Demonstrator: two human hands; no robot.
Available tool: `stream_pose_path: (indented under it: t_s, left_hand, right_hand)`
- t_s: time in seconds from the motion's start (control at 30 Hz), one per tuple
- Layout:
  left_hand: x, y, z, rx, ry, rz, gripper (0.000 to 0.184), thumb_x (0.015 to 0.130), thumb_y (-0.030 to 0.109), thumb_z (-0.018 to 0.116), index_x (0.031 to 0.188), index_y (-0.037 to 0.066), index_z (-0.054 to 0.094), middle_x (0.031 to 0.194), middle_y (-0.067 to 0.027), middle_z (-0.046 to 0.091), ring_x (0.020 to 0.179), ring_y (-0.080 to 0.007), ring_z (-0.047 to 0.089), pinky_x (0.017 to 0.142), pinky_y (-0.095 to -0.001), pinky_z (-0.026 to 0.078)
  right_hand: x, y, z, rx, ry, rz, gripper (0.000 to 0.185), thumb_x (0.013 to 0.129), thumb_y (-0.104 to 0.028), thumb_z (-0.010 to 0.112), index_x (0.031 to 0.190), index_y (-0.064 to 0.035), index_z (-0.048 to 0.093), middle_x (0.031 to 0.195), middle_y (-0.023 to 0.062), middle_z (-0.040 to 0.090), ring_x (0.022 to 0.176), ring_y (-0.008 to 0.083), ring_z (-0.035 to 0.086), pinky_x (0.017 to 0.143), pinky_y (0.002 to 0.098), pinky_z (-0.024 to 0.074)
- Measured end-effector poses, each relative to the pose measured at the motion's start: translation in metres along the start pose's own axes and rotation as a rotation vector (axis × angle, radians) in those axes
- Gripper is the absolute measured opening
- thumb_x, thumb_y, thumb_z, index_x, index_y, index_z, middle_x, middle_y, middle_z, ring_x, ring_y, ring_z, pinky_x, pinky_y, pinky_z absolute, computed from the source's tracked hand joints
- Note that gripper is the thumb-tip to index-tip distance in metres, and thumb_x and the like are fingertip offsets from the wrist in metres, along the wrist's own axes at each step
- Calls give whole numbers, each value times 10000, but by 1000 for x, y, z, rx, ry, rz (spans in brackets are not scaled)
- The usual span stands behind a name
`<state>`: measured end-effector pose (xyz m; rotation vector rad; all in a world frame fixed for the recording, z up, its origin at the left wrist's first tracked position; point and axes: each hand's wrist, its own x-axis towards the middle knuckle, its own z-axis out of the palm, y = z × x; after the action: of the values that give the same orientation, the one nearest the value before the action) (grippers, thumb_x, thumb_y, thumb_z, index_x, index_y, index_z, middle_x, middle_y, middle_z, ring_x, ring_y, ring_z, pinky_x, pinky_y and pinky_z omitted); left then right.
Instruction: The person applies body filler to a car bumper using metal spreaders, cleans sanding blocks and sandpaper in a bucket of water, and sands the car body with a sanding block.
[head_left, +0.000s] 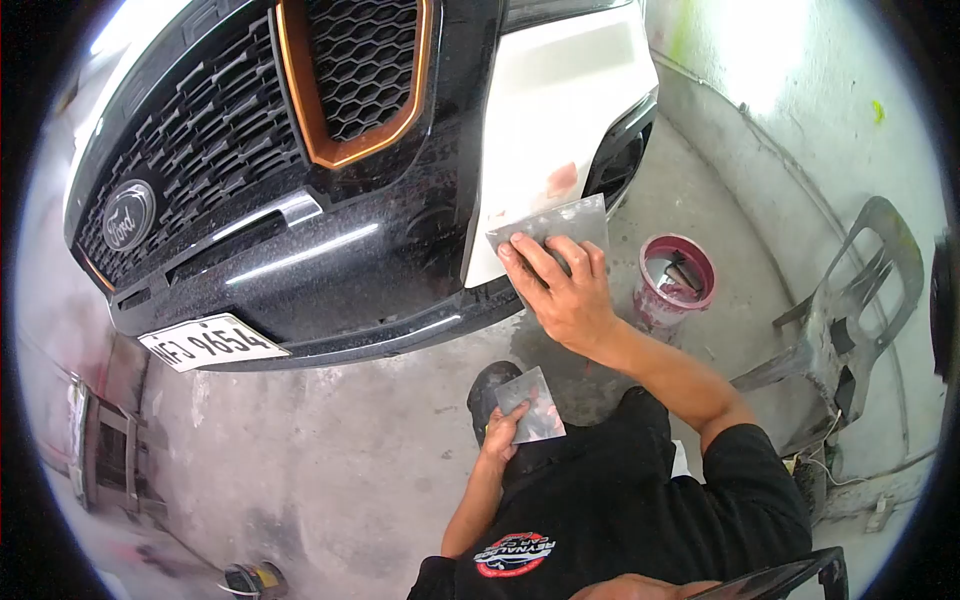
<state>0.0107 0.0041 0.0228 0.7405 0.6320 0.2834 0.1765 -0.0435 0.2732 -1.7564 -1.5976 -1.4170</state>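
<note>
My right hand (572, 300) grips a flat grey metal putty spreader (555, 218), fingers spread over its face. It lies against the lower part of the white bumper corner (545, 90), where reddish putty smears (562, 180) show just above. My left hand (503, 430) is lower, in front of my knee, with its fingers closed on a second square metal putty spreader (540, 410). Pinkish-red patches, putty or reflection, show on that plate; I cannot tell which.
The black car front has a grille (190, 140) and a licence plate (215, 342). A pink bucket (705, 290) with tools inside stands on the concrete floor to the right. Beyond it is a grey plastic chair (880, 270) near the wall. A metal stand (110, 440) is at far left.
</note>
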Motion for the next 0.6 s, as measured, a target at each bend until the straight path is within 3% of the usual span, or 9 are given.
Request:
stream_pose_path:
  t_s: [0.3,0.6]
  left_hand:
    - [9,-3,-6,13,-86,-31,282,922,62,577,1199,18,608,1120,-87,671,967,-214,661,850,-367,548]
    - [10,-4,-4,-6,-34,-29,269,923,63,581,1186,16,607,1103,-81,673,963,-209,660,847,-370,550]
  right_hand:
    - [9,7,4,-37,17,3,393,832,-163,593,1220,-123,637,1291,-11,527,1043,219,460,834,382,366]
    - [7,5,-2,12,83,47,385,835,-149,595,1216,-127,640,1284,-16,533,1042,219,462,836,381,362]
